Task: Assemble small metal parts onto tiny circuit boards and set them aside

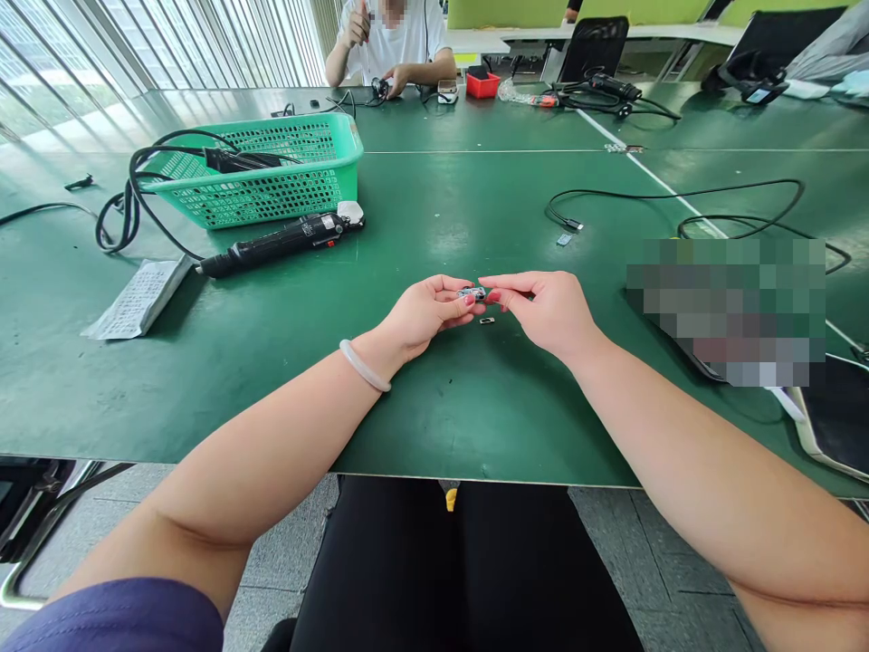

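Observation:
Between the fingers and thumb of my left hand [424, 312] is a small grey-and-silver part [472, 292], too small to name more exactly. My right hand [553, 308] reaches in from the other side, thumb and forefinger bent together at the part's right end. Its fingertips touch or nearly touch the part, and anything tiny between them is hidden. Just below the fingers, a little dark rectangular piece with a pale rim [487, 321] lies on the green table [434, 407]. Both hands are slightly above the tabletop.
A green basket [285, 195] with a cable stands left, behind a black electric screwdriver [285, 243] and a white paper packet [139, 299]. At right are a black cable [679, 194] and a blurred-out object [726, 312]. Another person [390, 54] sits across the table.

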Action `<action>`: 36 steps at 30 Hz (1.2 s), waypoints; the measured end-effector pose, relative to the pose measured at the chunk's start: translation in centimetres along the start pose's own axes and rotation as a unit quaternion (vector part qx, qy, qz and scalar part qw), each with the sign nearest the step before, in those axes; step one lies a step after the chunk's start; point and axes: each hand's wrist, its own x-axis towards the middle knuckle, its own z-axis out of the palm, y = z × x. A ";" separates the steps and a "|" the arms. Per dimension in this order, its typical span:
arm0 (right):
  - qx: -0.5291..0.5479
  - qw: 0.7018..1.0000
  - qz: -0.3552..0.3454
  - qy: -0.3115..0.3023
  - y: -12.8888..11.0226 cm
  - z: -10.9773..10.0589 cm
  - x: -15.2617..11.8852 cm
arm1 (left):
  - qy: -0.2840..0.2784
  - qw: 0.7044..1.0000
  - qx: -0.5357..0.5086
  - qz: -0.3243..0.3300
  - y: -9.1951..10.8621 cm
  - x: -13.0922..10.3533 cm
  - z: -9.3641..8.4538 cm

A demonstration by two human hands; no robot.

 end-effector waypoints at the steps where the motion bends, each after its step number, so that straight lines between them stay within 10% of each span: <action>1: -0.007 1.000 0.006 -0.003 0.2 -0.2 0.2 | 0.009 1.000 0.003 -0.001 0.0 0.0 0.0; 8: -0.216 0.958 -0.002 -0.187 1.3 -1.2 1.2 | 0.028 0.999 0.029 -0.017 -0.1 0.1 0.0; 36: -0.295 0.945 -0.052 -0.132 0.5 -1.7 0.8 | 0.048 0.998 0.043 -0.008 0.0 0.0 0.1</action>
